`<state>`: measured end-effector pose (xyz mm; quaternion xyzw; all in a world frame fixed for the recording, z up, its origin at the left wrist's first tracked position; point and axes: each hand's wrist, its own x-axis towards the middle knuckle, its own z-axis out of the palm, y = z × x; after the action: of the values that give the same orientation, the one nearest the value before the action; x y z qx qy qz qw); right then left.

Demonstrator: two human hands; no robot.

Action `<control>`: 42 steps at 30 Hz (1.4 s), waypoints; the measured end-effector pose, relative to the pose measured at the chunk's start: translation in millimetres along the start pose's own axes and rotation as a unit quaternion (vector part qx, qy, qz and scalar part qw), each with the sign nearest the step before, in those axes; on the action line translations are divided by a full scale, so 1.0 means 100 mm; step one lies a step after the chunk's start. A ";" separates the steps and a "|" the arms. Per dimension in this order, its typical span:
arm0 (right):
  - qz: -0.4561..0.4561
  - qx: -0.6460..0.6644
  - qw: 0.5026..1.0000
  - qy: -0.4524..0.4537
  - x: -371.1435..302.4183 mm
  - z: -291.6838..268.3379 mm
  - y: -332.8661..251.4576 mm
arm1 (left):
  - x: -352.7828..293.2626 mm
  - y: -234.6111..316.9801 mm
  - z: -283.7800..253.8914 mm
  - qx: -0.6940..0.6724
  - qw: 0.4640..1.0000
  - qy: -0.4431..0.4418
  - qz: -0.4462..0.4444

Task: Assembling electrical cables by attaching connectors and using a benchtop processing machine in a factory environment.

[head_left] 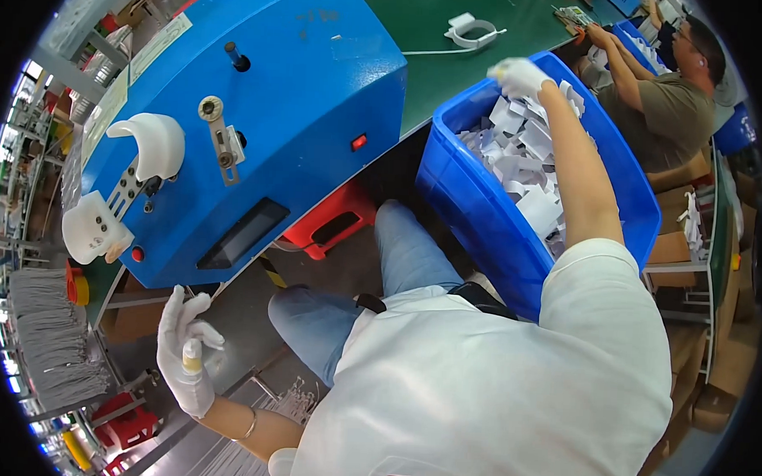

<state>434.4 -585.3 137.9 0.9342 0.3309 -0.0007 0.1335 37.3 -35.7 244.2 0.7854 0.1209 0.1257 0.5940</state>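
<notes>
My left hand (186,349), in a white glove with a yellowish thumb tip, is raised near the front edge of a blue machine (311,84). Its fingers are apart, some bent, and nothing shows in them. My right hand (519,77), also white-gloved, is over the far rim of a blue plastic bin (474,212). Its fingers are blurred, so what they hold, if anything, does not show. White paper scraps (522,151) fill much of the bin. The machine carries a curved white holder (153,146), a slotted metal arm (222,142) and a second white block (94,228).
A coiled white cable (474,33) lies on the green table (437,80) behind the machine. Under the table stands a red stool (335,220). A co-worker (671,97) sits beyond the bin. Bundled grey cables (54,336) hang at the left.
</notes>
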 end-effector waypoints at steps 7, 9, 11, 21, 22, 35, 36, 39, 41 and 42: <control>0.009 0.258 0.921 -0.293 -0.69 -0.10 -0.63 | 0.05 0.07 0.03 -0.007 1.000 -0.027 0.004; 0.078 0.180 0.937 -0.288 -0.76 -0.03 -0.63 | 0.07 0.09 0.03 -0.005 0.999 -0.033 0.007; 0.147 0.309 0.926 -0.157 -0.82 -0.13 -0.57 | 0.08 0.13 0.03 -0.002 0.999 -0.035 0.012; -0.017 0.705 0.695 0.138 -0.36 -1.57 -0.94 | 0.35 0.42 0.51 -0.090 0.973 -0.206 0.051; -0.109 0.712 0.682 0.127 -0.27 -1.79 -1.16 | 0.38 0.45 0.61 -0.100 0.971 -0.212 0.056; -0.225 0.741 0.608 0.174 0.31 -3.06 -2.99 | 0.53 0.91 0.85 0.044 0.907 0.142 0.393; -0.250 0.754 0.553 0.250 0.35 -3.05 -2.99 | 0.58 0.93 0.79 -0.038 0.895 0.171 0.410; -0.228 0.576 0.714 0.327 0.17 -3.22 -3.22 | 0.65 1.10 0.65 -0.047 0.889 0.268 0.368; -0.207 0.530 0.737 0.363 0.29 -3.21 -3.28 | 0.67 1.14 0.58 -0.047 0.892 0.259 0.368; -0.207 0.553 0.722 0.361 0.36 -3.23 -3.26 | 0.67 1.15 0.53 -0.046 0.894 0.251 0.368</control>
<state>232.5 -239.1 364.6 0.6797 0.4804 0.1263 -0.5396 123.2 -91.1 344.7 0.6881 -0.0380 0.5334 0.4904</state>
